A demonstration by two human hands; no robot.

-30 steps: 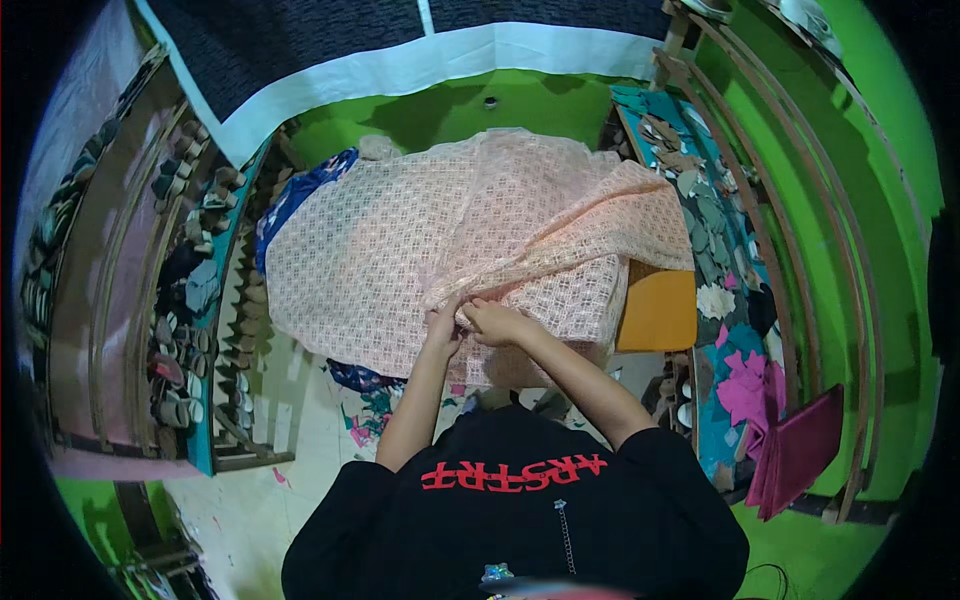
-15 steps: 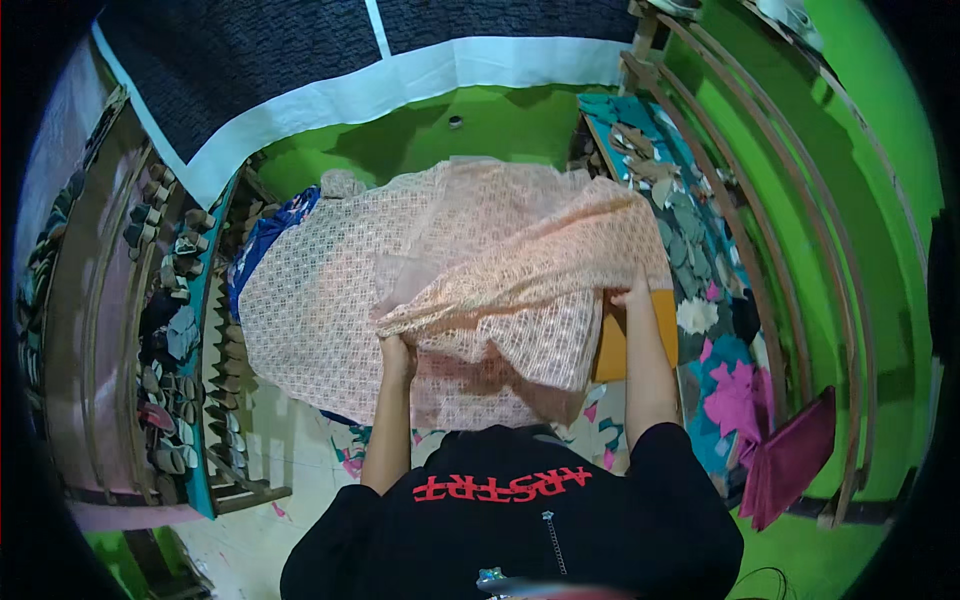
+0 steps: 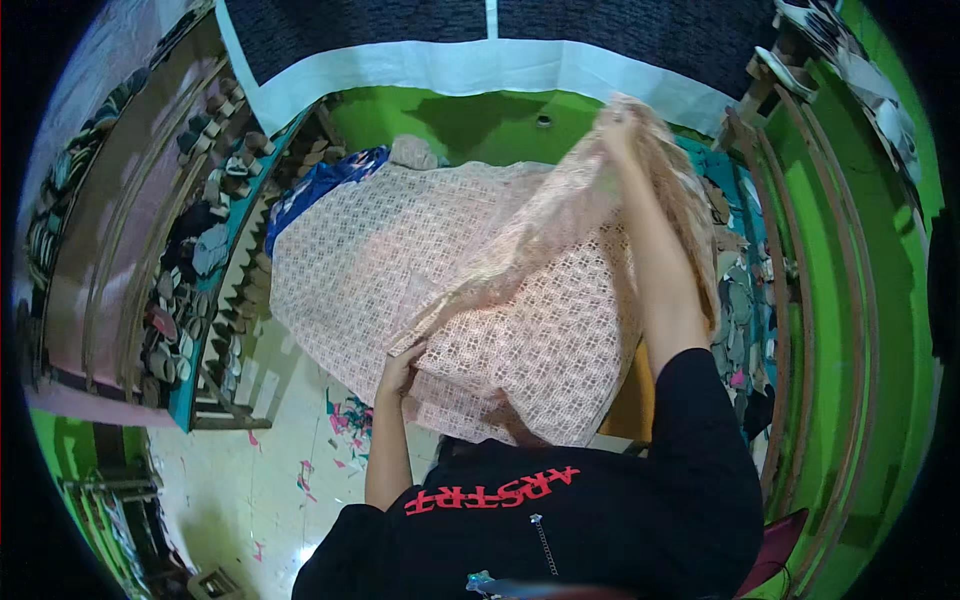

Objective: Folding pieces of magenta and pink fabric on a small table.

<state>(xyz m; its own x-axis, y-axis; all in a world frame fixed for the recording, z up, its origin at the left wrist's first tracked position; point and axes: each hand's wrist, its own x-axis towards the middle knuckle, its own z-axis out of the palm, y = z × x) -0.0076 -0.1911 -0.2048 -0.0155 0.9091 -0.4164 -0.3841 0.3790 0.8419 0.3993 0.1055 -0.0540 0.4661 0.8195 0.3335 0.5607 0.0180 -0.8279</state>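
A wide sheet of pale pink lace fabric [image 3: 380,250] lies spread in front of me, with a square openwork pattern. My left hand [image 3: 402,370] pinches its near fold, close to my body. Raised far out to the right, my right hand [image 3: 617,128] grips another part of the fabric and lifts it into a tall fold. Between both hands the cloth slants up from lower left to upper right. Under its right side shows a strip of yellow-orange surface [image 3: 632,405], partly hidden by my right arm.
Shelves of shoes [image 3: 210,240] stand at the left. Along the right wall run wooden rails [image 3: 815,280], beside a table with grey and teal scraps [image 3: 737,300]. Blue fabric [image 3: 320,195] lies at the cloth's far left edge. Coloured clippings [image 3: 350,418] litter the tiled floor.
My right hand has swung up and away from me, lifting the lace fabric's right part. My left hand keeps its hold near the same spot. The view has turned somewhat left.
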